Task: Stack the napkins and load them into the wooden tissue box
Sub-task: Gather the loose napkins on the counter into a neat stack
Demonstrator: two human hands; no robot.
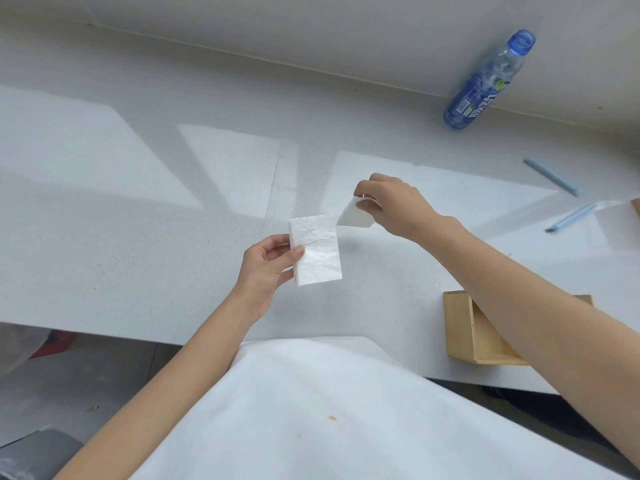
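While the left hand [266,268] pinches one stack of napkins [317,251] by its left edge, thumb on top, the right hand [394,206] pinches a single napkin [353,216] just beside the stack's far right corner, both over the counter [138,202]. One wooden tissue box [460,327] sits open at the counter's near edge, under the right forearm, apart from the stack. One bottle [485,84] and two blue strips [550,175] lie far right

White counter [138,202], wooden box [458,327], blue bottle [481,88], blue strips [550,175]
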